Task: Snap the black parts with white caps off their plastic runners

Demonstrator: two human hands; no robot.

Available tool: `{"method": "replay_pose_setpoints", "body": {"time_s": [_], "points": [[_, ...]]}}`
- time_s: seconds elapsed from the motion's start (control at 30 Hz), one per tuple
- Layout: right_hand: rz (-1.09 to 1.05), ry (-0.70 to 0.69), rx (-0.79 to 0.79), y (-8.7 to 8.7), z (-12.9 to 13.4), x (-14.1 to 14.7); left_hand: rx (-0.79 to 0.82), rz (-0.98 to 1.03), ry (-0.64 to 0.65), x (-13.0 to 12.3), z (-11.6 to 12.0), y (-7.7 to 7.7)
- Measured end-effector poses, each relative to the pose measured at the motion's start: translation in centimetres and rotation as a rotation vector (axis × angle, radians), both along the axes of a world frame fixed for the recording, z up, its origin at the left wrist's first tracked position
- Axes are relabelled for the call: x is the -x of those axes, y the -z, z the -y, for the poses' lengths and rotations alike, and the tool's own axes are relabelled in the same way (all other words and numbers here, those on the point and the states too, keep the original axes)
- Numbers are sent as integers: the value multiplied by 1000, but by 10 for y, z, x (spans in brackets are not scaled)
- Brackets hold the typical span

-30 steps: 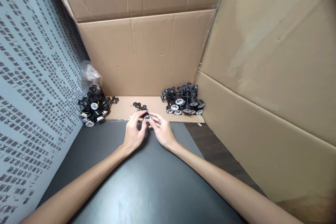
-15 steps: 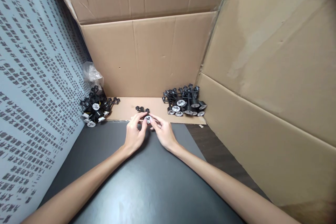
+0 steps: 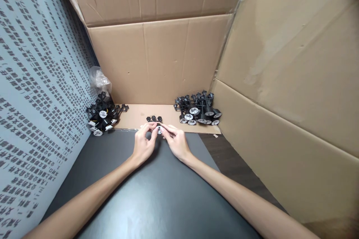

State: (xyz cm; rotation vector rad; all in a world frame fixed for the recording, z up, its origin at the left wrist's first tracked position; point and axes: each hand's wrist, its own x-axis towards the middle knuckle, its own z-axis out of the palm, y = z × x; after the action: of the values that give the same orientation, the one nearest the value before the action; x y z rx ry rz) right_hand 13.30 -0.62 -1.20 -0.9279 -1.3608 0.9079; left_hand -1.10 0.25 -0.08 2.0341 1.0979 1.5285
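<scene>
My left hand and my right hand meet at their fingertips around a small black plastic part with a white disc face. Both hands seem to pinch it, and my fingers hide most of it. A short black branch with several small knobbed ends sits just beyond my fingers and seems joined to the part. Left of my hands lies a heap of similar black-and-white parts. A larger heap lies to the right.
The heaps rest on a cardboard sheet at the edge of a dark mat. Cardboard walls stand behind and right, a printed blue-grey panel stands left, and a clear plastic bag sits in the back left corner.
The black branch has tilted down from pointing upward to lying flatter beyond my fingers. My hands have drawn slightly closer together, and the whole view has shifted slightly.
</scene>
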Motion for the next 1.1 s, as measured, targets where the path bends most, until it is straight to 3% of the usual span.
{"method": "replay_pose_setpoints", "body": {"time_s": [0.37,0.8,1.1], "points": [[-122,-24,49,-1,-2,3,24,13,-34,-2,0,-1],[-88,-32,74,1,-3,2,78,42,-4,-2,0,-3],[-114,3,56,4,-3,2,14,15,4,-2,-1,1]]}}
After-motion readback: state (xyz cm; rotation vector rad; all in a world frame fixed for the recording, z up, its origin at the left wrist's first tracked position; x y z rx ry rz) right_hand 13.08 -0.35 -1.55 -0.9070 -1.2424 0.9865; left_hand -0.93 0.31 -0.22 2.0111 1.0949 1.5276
